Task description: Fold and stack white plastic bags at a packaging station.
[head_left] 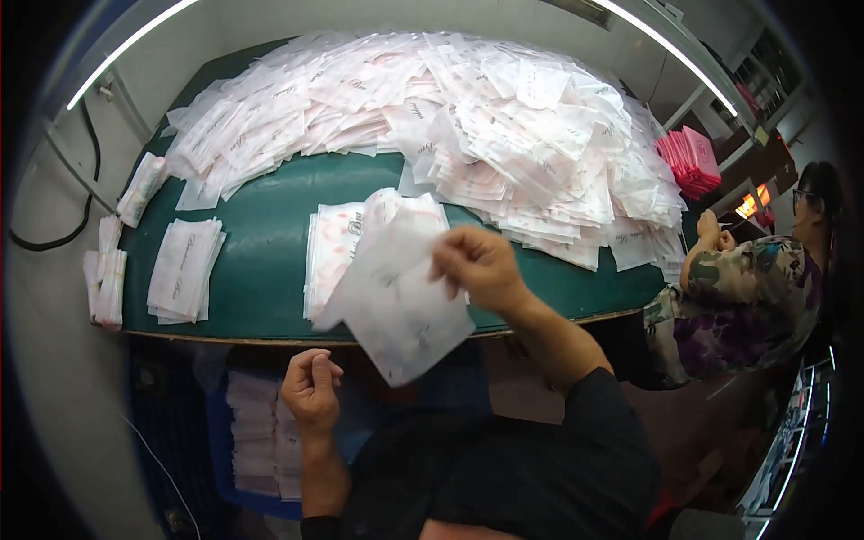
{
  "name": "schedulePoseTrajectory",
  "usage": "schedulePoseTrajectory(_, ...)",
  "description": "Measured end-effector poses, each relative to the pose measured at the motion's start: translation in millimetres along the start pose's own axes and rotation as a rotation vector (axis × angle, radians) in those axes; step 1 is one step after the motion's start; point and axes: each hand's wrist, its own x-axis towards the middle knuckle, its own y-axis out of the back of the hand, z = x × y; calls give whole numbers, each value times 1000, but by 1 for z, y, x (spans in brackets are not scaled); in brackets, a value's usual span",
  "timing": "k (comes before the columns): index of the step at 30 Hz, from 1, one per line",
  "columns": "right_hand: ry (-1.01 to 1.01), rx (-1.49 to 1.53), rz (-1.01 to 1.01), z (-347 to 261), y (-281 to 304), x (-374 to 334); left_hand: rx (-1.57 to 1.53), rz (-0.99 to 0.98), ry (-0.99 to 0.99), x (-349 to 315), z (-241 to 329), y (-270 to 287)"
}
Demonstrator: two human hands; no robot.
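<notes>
on the green table [261,202] lies a big heap [522,135], then a stack [326,247]. over the stack and near edge is one white bag [405,310], pinched at its side by the right hand [479,267]. the left hand [312,389], apart, is curled, seemingly empty. the bag looks light, limp, maybe slippery; its edge should give the best hold.

Workshop, or small factory room for handwork on paper-like goods. Worktable [270,202]: broad, green-topped, set against pale walls [180,54]. Heap of thin white printed sheets [522,135]: bulk quantity, far beyond household use. Tube lights [135,49]: two, bare, mounted above the worktable. Blue crate [219,441]: below, holding white bundles [255,423]. Co-worker [747,297]: one, at right, camouflage-like patterned top.
</notes>
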Motion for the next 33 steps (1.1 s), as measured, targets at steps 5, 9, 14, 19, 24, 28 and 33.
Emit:
schedulePoseTrajectory(5, 303, -262, 626, -67, 159, 144, 263, 209, -126, 31, -18, 3)
schedulePoseTrajectory(9, 270, -1503, 986, -49, 268, 199, 669, 166, -324, 96, -23, -1)
schedulePoseTrajectory(14, 484, -863, 122, 33, 58, 128, 833, 154, -190, 106, -33, 0)
schedulePoseTrajectory(19, 594, -786, -478, 95, -43, 69, 866, 136, -247, 110, -42, -8)
schedulePoseTrajectory(24, 617, -833, -494, 105, -46, 49, 888, 187, -364, 105, -45, -12)
schedulePoseTrajectory(28, 562, -805, -355, 78, -50, 42, 752, 201, -371, 87, -31, -25)
schedulePoseTrajectory(33, 845, -1132, -511, 32, -81, 49, 575, 132, -538, 62, 2, -30)
